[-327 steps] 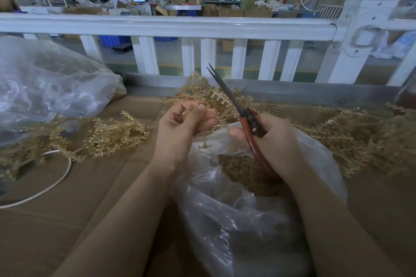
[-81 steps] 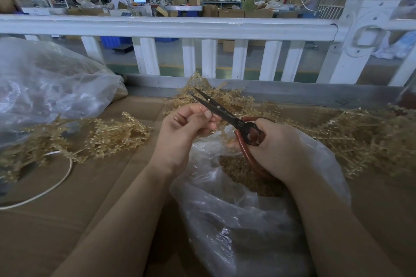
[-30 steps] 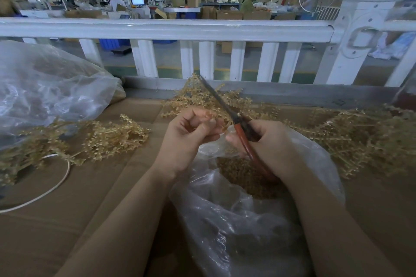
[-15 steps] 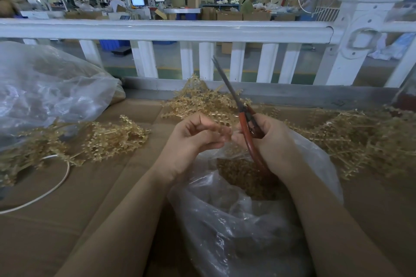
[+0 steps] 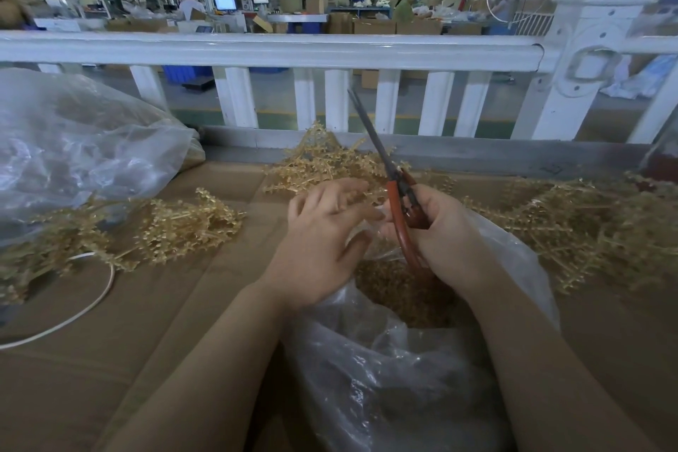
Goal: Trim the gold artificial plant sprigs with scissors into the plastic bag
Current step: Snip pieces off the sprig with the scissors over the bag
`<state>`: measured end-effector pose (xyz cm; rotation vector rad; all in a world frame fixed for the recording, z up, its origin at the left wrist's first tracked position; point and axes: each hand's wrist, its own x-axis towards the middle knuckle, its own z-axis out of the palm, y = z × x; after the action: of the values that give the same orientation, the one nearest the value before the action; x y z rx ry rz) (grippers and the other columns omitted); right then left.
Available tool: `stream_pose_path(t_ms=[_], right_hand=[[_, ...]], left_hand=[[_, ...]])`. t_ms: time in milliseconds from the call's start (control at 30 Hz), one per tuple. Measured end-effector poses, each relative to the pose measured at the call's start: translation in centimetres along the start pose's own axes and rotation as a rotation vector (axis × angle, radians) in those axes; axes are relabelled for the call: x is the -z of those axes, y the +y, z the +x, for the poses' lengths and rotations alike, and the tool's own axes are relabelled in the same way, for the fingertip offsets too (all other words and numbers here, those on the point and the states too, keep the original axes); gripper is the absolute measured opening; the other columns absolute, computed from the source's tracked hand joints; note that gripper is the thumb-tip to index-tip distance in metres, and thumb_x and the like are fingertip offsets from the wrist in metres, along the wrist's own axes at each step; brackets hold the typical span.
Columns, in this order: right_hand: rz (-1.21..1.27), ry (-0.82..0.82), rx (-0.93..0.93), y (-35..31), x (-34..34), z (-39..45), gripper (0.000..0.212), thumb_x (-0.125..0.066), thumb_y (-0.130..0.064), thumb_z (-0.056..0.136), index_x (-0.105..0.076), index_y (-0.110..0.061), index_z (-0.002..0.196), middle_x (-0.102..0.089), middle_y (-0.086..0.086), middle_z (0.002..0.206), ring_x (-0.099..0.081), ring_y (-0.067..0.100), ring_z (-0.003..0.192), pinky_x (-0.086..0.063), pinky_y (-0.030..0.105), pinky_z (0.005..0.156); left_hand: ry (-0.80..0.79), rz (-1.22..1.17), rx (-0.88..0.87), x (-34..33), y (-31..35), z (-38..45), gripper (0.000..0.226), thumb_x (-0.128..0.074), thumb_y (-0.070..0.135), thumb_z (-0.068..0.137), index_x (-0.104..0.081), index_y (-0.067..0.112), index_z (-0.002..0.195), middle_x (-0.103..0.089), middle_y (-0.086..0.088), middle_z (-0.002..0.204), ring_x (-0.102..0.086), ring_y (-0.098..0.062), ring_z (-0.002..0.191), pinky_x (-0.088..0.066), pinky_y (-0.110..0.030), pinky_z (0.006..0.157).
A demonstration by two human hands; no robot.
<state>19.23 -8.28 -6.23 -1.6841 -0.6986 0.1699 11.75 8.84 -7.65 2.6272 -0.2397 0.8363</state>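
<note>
My right hand (image 5: 445, 235) grips red-handled scissors (image 5: 398, 194), blades closed and pointing up and away. My left hand (image 5: 323, 231) hovers just left of them with fingers spread, palm down, holding nothing that I can see. Below both hands a clear plastic bag (image 5: 385, 378) lies open with a mound of gold trimmings (image 5: 396, 290) inside. A heap of gold sprigs (image 5: 323, 165) lies just beyond my left fingers. More sprigs lie in a pile at the right (image 5: 587, 231) and a pile at the left (image 5: 176, 227).
The work surface is brown cardboard (image 5: 146, 341). A large clear bag (image 5: 73, 143) bulges at the far left, with a white cable (image 5: 95, 297) looped below it. A white railing (image 5: 275, 48) runs across the back edge; people work at benches far behind it.
My left hand has opened from a pinch into spread fingers and moved forward toward the middle sprig heap. The scissors have swung upright, blades closed.
</note>
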Motion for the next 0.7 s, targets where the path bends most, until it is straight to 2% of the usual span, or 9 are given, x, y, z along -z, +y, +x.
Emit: stream_pose_path(t_ms=[100, 200, 267, 333, 400, 500, 600, 700], right_hand=[[0.008, 0.026, 0.017, -0.1, -0.1, 0.0, 0.022, -0.08, -0.012, 0.085, -0.068, -0.029, 0.091, -0.07, -0.017, 0.069, -0.066, -0.003, 0.062, -0.049, 0.009, 0.056], [0.038, 0.099, 0.034, -0.1, -0.3, 0.1, 0.017, -0.084, -0.022, 0.082, -0.07, -0.028, 0.09, -0.072, -0.01, 0.076, -0.069, 0.002, 0.069, -0.051, 0.013, 0.062], [0.058, 0.161, 0.044, -0.2, -0.2, 0.0, 0.016, -0.083, -0.027, 0.081, -0.071, -0.027, 0.091, -0.073, -0.01, 0.077, -0.07, 0.003, 0.07, -0.052, 0.013, 0.063], [0.051, 0.2, 0.049, -0.2, 0.0, 0.0, 0.018, -0.081, -0.035, 0.08, -0.072, -0.024, 0.09, -0.074, -0.011, 0.076, -0.07, 0.002, 0.071, -0.052, 0.013, 0.065], [0.004, 0.195, 0.048, -0.2, 0.2, 0.0, 0.02, -0.078, -0.038, 0.082, -0.072, -0.019, 0.085, -0.074, -0.005, 0.074, -0.069, 0.005, 0.07, -0.053, 0.015, 0.067], [-0.016, 0.132, 0.061, -0.1, 0.2, -0.1, 0.017, -0.074, -0.03, 0.09, -0.072, -0.015, 0.081, -0.073, 0.0, 0.07, -0.067, 0.009, 0.064, -0.052, 0.014, 0.065], [-0.003, 0.079, 0.063, -0.2, 0.0, -0.2, 0.017, -0.073, -0.031, 0.09, -0.071, -0.018, 0.08, -0.072, 0.0, 0.068, -0.065, 0.007, 0.06, -0.05, 0.012, 0.062], [-0.01, 0.087, 0.037, -0.4, -0.1, -0.1, 0.022, -0.075, -0.041, 0.085, -0.072, -0.021, 0.079, -0.072, -0.002, 0.067, -0.067, 0.005, 0.061, -0.047, 0.008, 0.06]], left_hand=[[0.01, 0.005, -0.032, 0.1, -0.4, -0.1, 0.013, -0.062, 0.039, 0.089, -0.068, 0.028, 0.094, -0.051, 0.01, 0.137, -0.039, -0.012, 0.135, -0.02, -0.047, 0.109], [0.124, -0.024, -0.018, 0.1, -0.3, 0.0, 0.009, -0.07, 0.035, 0.087, -0.069, 0.026, 0.086, -0.06, 0.016, 0.124, -0.047, -0.009, 0.127, -0.017, -0.036, 0.105], [0.225, -0.071, 0.053, 0.3, 0.0, 0.2, 0.011, -0.07, 0.037, 0.086, -0.069, 0.026, 0.084, -0.06, 0.019, 0.117, -0.051, -0.009, 0.12, -0.019, -0.031, 0.101], [0.314, -0.219, 0.154, 0.6, 0.2, 0.5, 0.019, -0.067, 0.041, 0.086, -0.068, 0.023, 0.081, -0.059, 0.021, 0.11, -0.054, -0.014, 0.116, -0.027, -0.038, 0.105], [0.367, -0.463, 0.198, 1.0, 0.3, 0.7, 0.02, -0.067, 0.034, 0.088, -0.063, 0.016, 0.079, -0.06, 0.014, 0.096, -0.059, -0.018, 0.103, -0.041, -0.046, 0.098], [0.334, -0.818, 0.21, 1.2, 0.7, 0.7, 0.019, -0.068, 0.016, 0.093, -0.059, 0.003, 0.083, -0.06, -0.003, 0.077, -0.058, -0.012, 0.078, -0.048, -0.028, 0.076], [0.276, -0.942, 0.256, 1.0, 0.9, 0.8, 0.014, -0.065, 0.019, 0.089, -0.062, 0.007, 0.084, -0.059, 0.005, 0.071, -0.053, -0.01, 0.069, -0.047, -0.023, 0.068], [0.221, -0.997, 0.3, 0.6, 0.6, 0.9, 0.012, -0.065, 0.022, 0.089, -0.064, 0.011, 0.085, -0.058, 0.01, 0.07, -0.051, -0.007, 0.068, -0.046, -0.021, 0.068]])
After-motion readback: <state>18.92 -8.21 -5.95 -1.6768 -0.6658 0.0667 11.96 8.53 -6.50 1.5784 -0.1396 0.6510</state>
